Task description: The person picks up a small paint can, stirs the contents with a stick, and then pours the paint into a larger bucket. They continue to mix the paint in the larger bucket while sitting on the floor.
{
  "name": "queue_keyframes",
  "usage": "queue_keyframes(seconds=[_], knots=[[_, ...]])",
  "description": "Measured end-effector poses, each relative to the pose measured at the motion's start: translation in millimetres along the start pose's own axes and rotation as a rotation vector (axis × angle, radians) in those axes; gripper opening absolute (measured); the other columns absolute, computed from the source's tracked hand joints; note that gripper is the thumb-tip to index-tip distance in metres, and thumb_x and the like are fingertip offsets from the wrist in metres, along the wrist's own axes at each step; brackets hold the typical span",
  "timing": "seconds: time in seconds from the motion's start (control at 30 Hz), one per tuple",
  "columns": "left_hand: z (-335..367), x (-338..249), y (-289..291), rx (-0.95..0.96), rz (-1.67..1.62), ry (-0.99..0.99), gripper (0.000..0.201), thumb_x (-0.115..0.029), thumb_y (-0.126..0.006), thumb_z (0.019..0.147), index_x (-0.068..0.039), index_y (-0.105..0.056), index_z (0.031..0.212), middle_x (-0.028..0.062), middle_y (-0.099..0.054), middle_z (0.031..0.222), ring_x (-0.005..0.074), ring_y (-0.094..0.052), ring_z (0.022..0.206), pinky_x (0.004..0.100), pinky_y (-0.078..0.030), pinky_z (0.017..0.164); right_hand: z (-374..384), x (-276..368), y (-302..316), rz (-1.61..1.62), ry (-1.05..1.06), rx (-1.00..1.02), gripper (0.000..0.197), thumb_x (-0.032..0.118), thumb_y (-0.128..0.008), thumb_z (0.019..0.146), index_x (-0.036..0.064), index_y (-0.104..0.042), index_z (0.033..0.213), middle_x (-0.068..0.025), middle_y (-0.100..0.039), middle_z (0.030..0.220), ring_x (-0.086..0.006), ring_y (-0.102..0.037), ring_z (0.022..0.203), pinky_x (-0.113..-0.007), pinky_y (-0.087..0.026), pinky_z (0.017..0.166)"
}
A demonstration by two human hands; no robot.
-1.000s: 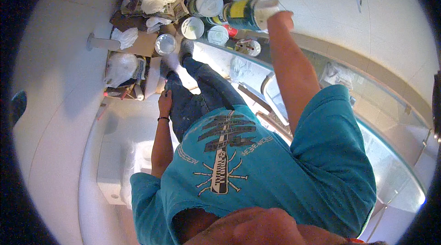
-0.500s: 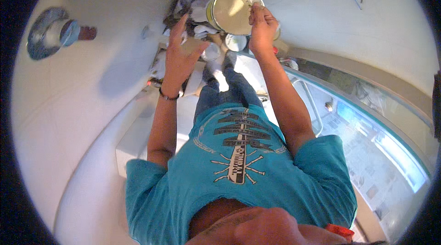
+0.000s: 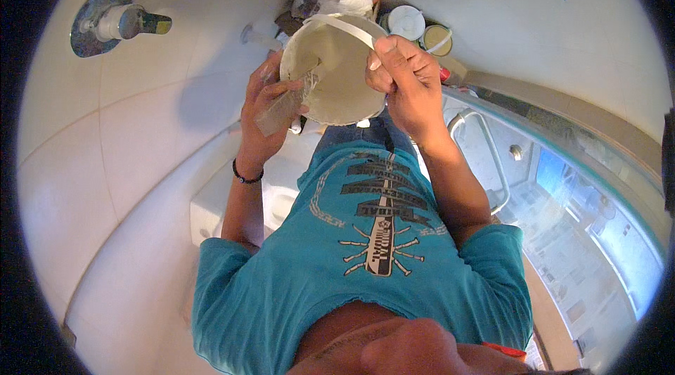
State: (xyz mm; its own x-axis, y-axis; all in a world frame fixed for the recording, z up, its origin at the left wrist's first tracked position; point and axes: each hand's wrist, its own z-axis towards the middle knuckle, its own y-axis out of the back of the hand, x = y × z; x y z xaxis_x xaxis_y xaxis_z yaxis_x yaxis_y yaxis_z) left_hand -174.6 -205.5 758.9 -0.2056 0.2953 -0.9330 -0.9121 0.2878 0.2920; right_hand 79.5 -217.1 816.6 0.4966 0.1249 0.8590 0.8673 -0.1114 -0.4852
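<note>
A round bucket (image 3: 344, 94) hangs in front of my thighs, its mouth facing up toward me. Pale, creamy residue coats its inside. My right hand (image 3: 411, 90) is closed on its white handle (image 3: 344, 26), fingers curled at the right rim. At the left rim, my left hand (image 3: 261, 104) holds a flat, greyish scraper-like piece (image 3: 280, 112) between thumb and fingers. One end of that piece reaches over the bucket's mouth. Whether the left fingers also press on the bucket's wall I cannot tell.
Beyond the bucket, a white-lidded tub (image 3: 406, 22), a smaller yellowish pail (image 3: 437, 40) and crumpled bags (image 3: 337, 1) crowd the corner. A metal valve handle (image 3: 133, 22) juts from the left wall. At right runs a glass panel with a curved metal bar (image 3: 485, 139).
The bucket has come closer to my body and tipped its mouth upward, with my right hand still on it. My left hand, earlier spread apart from it, is now at its left rim with the flat piece.
</note>
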Motion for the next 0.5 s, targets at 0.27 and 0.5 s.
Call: queue_keyframes(seconds=[0.27,0.5], knots=[[16.0,-35.8,-20.2,0.255,0.251,-0.106,0.051,-0.013,-0.088,0.077,-0.007,-0.072,0.125,0.0142,-0.052,0.154,0.0377,-0.047,0.145,0.0486,-0.038,0.122,-50.5,33.5,7.3,-0.268,0.069,-0.032,0.022,0.019,-0.061,0.109,0.003,-0.069,0.098,0.0026,-0.065,0.081,-0.0026,-0.045,0.066,-0.022,-0.034,0.06],[81.3,-110.1,-11.9,0.305,-0.098,-0.185,0.063,-0.029,-0.085,0.079,-0.007,-0.069,0.135,0.0151,-0.065,0.14,0.033,-0.057,0.137,0.0468,-0.044,0.115,-90.5,77.1,38.9,-0.593,0.077,0.053,0.03,0.021,-0.063,0.108,0.0014,-0.067,0.086,0.0033,-0.062,0.074,-0.0036,-0.048,0.069,-0.024,-0.037,0.061]])
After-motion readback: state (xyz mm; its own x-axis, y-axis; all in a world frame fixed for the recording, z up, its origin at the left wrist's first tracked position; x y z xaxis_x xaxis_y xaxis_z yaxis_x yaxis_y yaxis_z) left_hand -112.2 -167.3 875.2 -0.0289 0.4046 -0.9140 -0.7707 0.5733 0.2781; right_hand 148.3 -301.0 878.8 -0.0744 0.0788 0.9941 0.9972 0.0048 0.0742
